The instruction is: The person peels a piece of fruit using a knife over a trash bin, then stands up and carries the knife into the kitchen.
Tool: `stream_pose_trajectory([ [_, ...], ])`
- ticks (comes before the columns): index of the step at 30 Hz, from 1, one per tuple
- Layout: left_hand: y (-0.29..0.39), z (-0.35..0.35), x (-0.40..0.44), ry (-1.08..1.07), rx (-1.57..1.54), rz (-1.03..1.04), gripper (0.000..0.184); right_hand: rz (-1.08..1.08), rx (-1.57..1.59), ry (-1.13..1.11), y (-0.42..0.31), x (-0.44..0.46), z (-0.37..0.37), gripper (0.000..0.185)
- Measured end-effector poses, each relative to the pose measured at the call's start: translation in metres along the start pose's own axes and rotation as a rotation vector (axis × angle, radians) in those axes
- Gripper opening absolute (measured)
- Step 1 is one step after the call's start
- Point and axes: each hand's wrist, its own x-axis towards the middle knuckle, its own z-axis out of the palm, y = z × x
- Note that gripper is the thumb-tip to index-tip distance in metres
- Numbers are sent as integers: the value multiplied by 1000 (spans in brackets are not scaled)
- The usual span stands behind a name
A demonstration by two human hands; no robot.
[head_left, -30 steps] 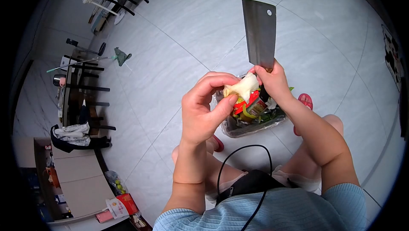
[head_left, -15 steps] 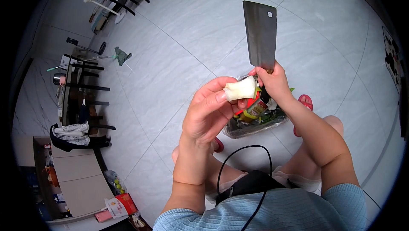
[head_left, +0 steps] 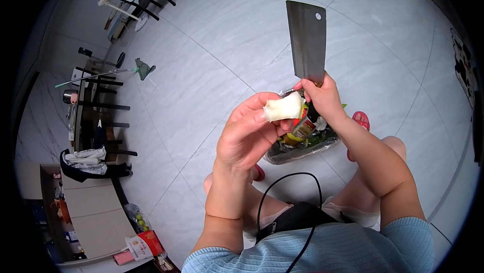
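My left hand (head_left: 246, 134) pinches a short, pale, peeled vegetable piece (head_left: 283, 108) between thumb and fingers; its exact kind I cannot make out. The piece is narrower in the middle, with whitish, slightly ragged ends. In my right hand (head_left: 325, 97) is a cleaver (head_left: 307, 41), its broad grey blade pointing away from me and a round hole near the far corner. Its handle is mostly hidden by the fingers. Below both hands stands a plastic-lined waste bin (head_left: 302, 156), holding green scraps and coloured packaging (head_left: 305, 129).
Pale tiled floor (head_left: 201, 61) surrounds me. Chairs stand along the left, one with a draped garment (head_left: 86, 161). A long-handled green-headed tool (head_left: 144, 69) lies nearby. A bag of green fruit (head_left: 138, 217) and a red box (head_left: 151, 242) sit lower left. Pink sandals (head_left: 361, 121) are by the bin.
Almost nothing differs. My left hand and the pale piece have shifted very slightly left and down; both hands keep their holds.
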Motion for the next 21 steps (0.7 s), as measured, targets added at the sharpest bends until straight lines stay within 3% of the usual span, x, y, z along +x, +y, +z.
stream_pose_trajectory([
  [4,0,0,-1,6,43,5,42,5,2,-6,-1,-1,0,10],
  [11,0,7,-3,65,133,25,41,0,-14,13,0,1,0,19],
  [17,1,15,-3,-6,65,55,31,-9,-22,9,0,0,0,19],
  [21,2,26,-12,-34,177,79,32,-26,-3,5,1,1,0,18],
])
